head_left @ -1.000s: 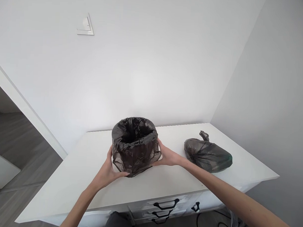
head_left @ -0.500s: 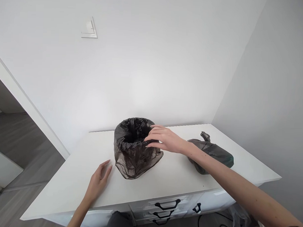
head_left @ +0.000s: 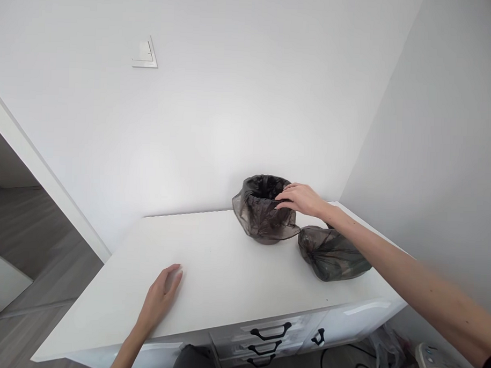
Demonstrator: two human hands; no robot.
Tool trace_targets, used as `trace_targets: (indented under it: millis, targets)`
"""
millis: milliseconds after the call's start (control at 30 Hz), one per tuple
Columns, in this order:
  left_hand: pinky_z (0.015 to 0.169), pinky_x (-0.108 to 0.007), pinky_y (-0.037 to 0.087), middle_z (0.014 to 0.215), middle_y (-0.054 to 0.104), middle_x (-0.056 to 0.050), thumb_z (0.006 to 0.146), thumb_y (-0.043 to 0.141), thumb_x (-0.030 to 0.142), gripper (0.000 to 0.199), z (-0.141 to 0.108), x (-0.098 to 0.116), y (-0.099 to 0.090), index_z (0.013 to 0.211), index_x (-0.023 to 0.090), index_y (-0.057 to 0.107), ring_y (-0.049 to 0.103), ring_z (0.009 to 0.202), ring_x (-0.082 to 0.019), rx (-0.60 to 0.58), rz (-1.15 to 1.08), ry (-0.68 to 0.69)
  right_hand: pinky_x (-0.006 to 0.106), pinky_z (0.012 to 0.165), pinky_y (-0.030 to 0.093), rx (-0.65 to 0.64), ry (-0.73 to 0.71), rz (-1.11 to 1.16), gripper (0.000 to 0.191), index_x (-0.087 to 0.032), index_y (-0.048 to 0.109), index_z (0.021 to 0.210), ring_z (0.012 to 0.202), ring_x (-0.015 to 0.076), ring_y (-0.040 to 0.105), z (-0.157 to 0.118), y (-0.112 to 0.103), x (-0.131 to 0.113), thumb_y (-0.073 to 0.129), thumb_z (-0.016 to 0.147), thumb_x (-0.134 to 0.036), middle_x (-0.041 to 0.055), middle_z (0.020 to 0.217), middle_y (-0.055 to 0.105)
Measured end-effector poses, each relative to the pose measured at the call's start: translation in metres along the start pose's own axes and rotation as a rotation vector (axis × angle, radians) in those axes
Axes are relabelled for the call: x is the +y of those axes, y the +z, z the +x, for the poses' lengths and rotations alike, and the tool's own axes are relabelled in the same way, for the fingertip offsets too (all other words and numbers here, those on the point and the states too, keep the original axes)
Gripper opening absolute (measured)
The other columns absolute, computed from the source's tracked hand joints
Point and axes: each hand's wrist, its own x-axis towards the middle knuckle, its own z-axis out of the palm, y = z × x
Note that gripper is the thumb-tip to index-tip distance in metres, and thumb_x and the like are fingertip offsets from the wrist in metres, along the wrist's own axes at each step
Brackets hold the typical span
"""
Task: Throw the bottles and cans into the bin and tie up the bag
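A small bin lined with a dark see-through garbage bag (head_left: 268,217) stands near the back of the white top, its mouth upward and the bag folded out over the rim. My right hand (head_left: 299,199) pinches the bin's right rim through the bag, fingertips at the mouth. To the right, partly behind my forearm, lies a filled, knotted dark garbage bag (head_left: 335,254); the lined bin is next to it. My left hand (head_left: 161,294) rests on the left part of the top with thumb and fingers apart, holding nothing.
The white dresser (head_left: 201,290) has black-handled drawers (head_left: 270,331) in front and stands against the wall. A light switch (head_left: 145,53) is on the wall. Below right are a cable, a clear plastic bag (head_left: 386,352) and a whitish device (head_left: 440,365). A doorway opens at left.
The lined bin has moved right and back toward the wall with my right hand on its rim, closer to the knotted bag. My left hand has stayed nearly in place.
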Motion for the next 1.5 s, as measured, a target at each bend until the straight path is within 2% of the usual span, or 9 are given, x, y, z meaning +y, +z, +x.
trace_targets:
  millis: [167,333,600,733,867,1033,1133,1333,1500]
  targets:
    - [0.103,-0.048,0.054,0.143,0.064,-0.008,0.098,0.046,0.064,0.051,0.000,-0.002,0.001,0.131,0.027,0.061,0.059,0.134,-0.032,-0.016,0.009,-0.008,0.042,0.087,0.055,-0.003,0.185,-0.295,0.037,-0.034,0.080,0.110,0.109,0.0312,0.070,-0.025,-0.015,0.051,0.058,0.097,-0.060,0.0037,0.109,0.080]
    - [0.099,-0.045,0.056,0.144,0.063,-0.008,0.098,0.045,0.063,0.051,-0.001,0.001,0.000,0.131,0.028,0.060,0.058,0.134,-0.032,-0.018,0.015,-0.018,0.040,0.082,0.054,0.025,0.338,-0.414,0.043,-0.031,0.080,0.115,0.106,0.0313,0.070,-0.051,-0.024,0.091,0.055,0.097,-0.061,0.0053,0.114,0.080]
    - [0.096,-0.044,0.056,0.144,0.063,-0.007,0.098,0.045,0.063,0.051,-0.003,0.004,0.000,0.132,0.027,0.059,0.058,0.133,-0.031,-0.023,0.019,-0.012,0.042,0.081,0.054,-0.002,0.444,-0.438,0.044,-0.027,0.075,0.120,0.104,0.0326,0.070,-0.070,-0.026,0.119,0.056,0.096,-0.059,0.0065,0.116,0.078]
    - [0.095,-0.044,0.056,0.144,0.063,-0.008,0.098,0.045,0.062,0.050,-0.002,0.003,0.001,0.132,0.027,0.059,0.060,0.130,-0.032,-0.016,0.030,-0.003,0.047,0.093,0.053,0.085,0.340,-0.405,0.045,-0.024,0.067,0.132,0.116,0.0336,0.065,-0.067,-0.017,0.104,0.057,0.097,-0.052,0.0111,0.125,0.073]
    - [0.096,-0.044,0.056,0.143,0.064,-0.008,0.098,0.045,0.061,0.049,-0.002,0.005,-0.001,0.131,0.027,0.060,0.060,0.131,-0.032,-0.017,0.028,0.003,0.055,0.113,0.042,0.266,0.167,-0.300,0.046,-0.025,0.058,0.143,0.134,0.0338,0.053,-0.064,0.003,0.059,0.053,0.100,-0.041,0.0133,0.143,0.060]
    - [0.095,-0.043,0.056,0.143,0.064,-0.007,0.099,0.045,0.060,0.048,-0.003,0.006,-0.001,0.131,0.027,0.059,0.062,0.129,-0.031,-0.017,0.036,0.008,0.059,0.117,0.041,0.107,0.026,0.025,0.033,-0.031,0.067,0.130,0.132,0.0337,0.056,-0.080,0.040,-0.009,0.053,0.101,-0.039,0.0098,0.137,0.064]
    - [0.092,-0.042,0.057,0.142,0.065,-0.008,0.099,0.045,0.059,0.048,-0.002,0.004,0.000,0.131,0.027,0.060,0.062,0.128,-0.032,-0.006,0.045,0.025,0.061,0.116,0.043,0.018,0.040,0.205,0.031,-0.033,0.068,0.127,0.130,0.0334,0.059,-0.105,0.067,-0.036,0.056,0.100,-0.041,0.0085,0.135,0.066]
    - [0.090,-0.040,0.058,0.142,0.065,-0.007,0.098,0.045,0.058,0.048,-0.001,0.005,0.001,0.131,0.027,0.061,0.065,0.124,-0.031,0.000,0.053,0.026,0.053,0.117,0.045,-0.072,0.144,0.346,0.035,-0.035,0.062,0.135,0.138,0.0290,0.055,-0.159,0.128,-0.051,0.054,0.101,-0.037,0.0051,0.149,0.059]
    - [0.091,-0.040,0.057,0.143,0.065,-0.006,0.098,0.045,0.057,0.047,0.000,0.004,0.002,0.131,0.027,0.059,0.063,0.127,-0.030,-0.012,0.055,0.015,0.052,0.124,0.038,-0.008,0.253,0.428,0.041,-0.036,0.055,0.142,0.147,0.0263,0.046,-0.171,0.169,-0.045,0.050,0.102,-0.039,0.0026,0.159,0.049]
